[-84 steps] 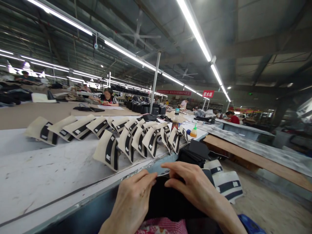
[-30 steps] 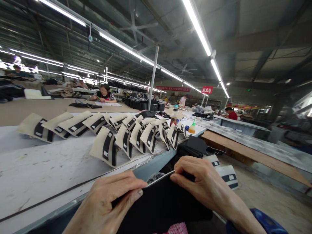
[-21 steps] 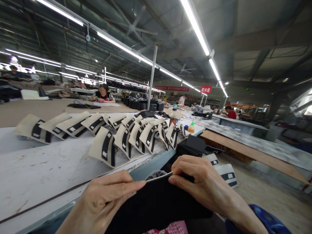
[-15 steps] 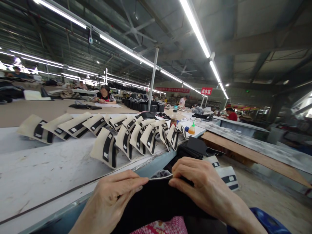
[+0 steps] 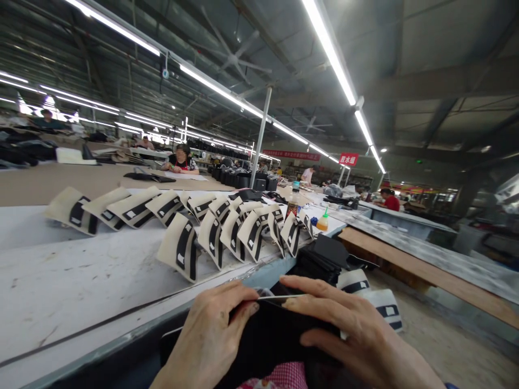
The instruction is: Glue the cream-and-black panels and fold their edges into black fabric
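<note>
A black fabric piece (image 5: pixel 279 335) with a thin pale top edge lies over my lap at the bottom of the view. My left hand (image 5: pixel 211 340) pinches its upper edge with thumb and fingers closed on it. My right hand (image 5: pixel 348 329) lies over the right side, fingers curled along the same edge and gripping it. Just beyond, on the white table (image 5: pixel 81 281), stand rows of folded cream pieces with black stripes (image 5: pixel 227 232). A red checked cloth (image 5: pixel 279 375) shows under the black piece.
A stack of black pieces (image 5: pixel 324 256) and more striped cream pieces (image 5: pixel 377 302) sit to the right of the table edge. A brown bottle (image 5: pixel 292 200) and small glue bottle (image 5: pixel 323 220) stand at the far end. Other people work at tables behind.
My hands have shifted along the black piece's top edge and come closer together; the right hand now lies flatter over it. The view has dipped slightly.
</note>
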Demonstrator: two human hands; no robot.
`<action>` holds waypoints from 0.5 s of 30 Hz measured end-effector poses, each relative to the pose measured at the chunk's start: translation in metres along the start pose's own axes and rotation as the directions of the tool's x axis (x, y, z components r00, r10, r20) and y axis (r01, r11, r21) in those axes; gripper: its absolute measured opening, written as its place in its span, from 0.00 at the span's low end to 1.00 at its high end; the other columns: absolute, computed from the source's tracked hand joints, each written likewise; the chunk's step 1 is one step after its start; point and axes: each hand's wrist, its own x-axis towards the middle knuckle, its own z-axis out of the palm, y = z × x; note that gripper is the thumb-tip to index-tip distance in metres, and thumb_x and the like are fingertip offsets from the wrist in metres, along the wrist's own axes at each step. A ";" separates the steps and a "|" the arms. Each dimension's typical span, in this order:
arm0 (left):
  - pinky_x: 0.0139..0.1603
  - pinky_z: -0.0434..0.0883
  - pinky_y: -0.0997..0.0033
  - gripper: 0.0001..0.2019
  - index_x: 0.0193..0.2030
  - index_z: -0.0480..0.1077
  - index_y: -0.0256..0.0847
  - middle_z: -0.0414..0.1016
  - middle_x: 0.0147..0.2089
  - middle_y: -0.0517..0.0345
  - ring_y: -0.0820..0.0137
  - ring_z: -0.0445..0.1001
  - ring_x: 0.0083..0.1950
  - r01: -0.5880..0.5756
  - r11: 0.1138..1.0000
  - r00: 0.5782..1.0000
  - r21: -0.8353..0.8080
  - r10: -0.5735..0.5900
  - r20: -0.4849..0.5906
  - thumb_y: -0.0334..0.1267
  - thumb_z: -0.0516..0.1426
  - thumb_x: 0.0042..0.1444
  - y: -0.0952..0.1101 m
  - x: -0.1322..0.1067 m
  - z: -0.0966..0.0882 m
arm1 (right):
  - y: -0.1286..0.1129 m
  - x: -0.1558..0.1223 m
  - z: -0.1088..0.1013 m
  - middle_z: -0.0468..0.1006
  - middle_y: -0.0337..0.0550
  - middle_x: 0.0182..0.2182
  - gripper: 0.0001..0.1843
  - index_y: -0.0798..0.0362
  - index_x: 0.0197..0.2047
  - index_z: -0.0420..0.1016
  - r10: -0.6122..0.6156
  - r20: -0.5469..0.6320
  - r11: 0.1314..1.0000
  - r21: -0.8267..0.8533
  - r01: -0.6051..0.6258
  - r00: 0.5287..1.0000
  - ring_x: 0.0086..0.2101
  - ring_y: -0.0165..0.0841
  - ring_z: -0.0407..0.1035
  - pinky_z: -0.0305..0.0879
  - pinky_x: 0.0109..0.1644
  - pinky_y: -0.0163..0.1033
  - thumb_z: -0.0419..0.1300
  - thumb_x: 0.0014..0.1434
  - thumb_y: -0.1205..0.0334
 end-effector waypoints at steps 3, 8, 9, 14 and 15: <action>0.34 0.71 0.82 0.11 0.33 0.79 0.45 0.81 0.30 0.69 0.77 0.80 0.30 -0.061 0.998 0.996 0.035 0.063 -0.062 0.26 0.58 0.57 0.002 0.000 -0.002 | 0.001 -0.010 0.006 0.73 0.43 0.61 0.18 0.46 0.61 0.65 -0.063 -0.154 0.998 -0.036 0.058 0.986 0.56 0.30 0.71 0.70 0.57 0.29 0.56 0.70 0.69; 0.34 0.72 0.83 0.09 0.33 0.78 0.43 0.81 0.29 0.67 0.78 0.80 0.29 -0.128 0.982 0.970 0.141 0.153 -0.187 0.27 0.58 0.58 -0.001 0.002 -0.007 | 0.001 -0.015 0.019 0.83 0.41 0.45 0.13 0.49 0.57 0.69 -0.055 -0.372 0.980 -0.197 -0.021 0.926 0.44 0.29 0.79 0.71 0.50 0.24 0.59 0.70 0.62; 0.34 0.72 0.83 0.09 0.34 0.77 0.44 0.80 0.30 0.68 0.78 0.79 0.29 -0.122 0.981 0.974 0.148 0.148 -0.174 0.26 0.58 0.58 -0.002 0.002 -0.008 | 0.001 -0.013 0.021 0.83 0.39 0.41 0.13 0.48 0.56 0.70 -0.023 -0.411 0.982 -0.179 -0.056 0.911 0.40 0.28 0.79 0.72 0.47 0.23 0.60 0.69 0.58; 0.39 0.74 0.85 0.08 0.41 0.73 0.48 0.81 0.35 0.69 0.77 0.81 0.35 -0.190 0.968 0.977 0.167 0.203 -0.064 0.28 0.58 0.62 0.003 -0.007 -0.012 | -0.003 0.001 0.029 0.75 0.35 0.33 0.05 0.46 0.37 0.77 0.167 -0.594 0.982 0.031 -0.184 0.787 0.33 0.28 0.72 0.68 0.36 0.29 0.66 0.64 0.56; 0.39 0.74 0.86 0.08 0.42 0.73 0.49 0.81 0.35 0.69 0.77 0.82 0.36 -0.211 0.962 0.973 0.172 0.224 -0.063 0.29 0.57 0.63 0.005 -0.009 -0.012 | -0.003 0.003 0.029 0.74 0.37 0.36 0.06 0.45 0.34 0.78 0.207 -0.639 0.972 0.047 -0.231 0.741 0.37 0.29 0.71 0.67 0.40 0.31 0.67 0.63 0.56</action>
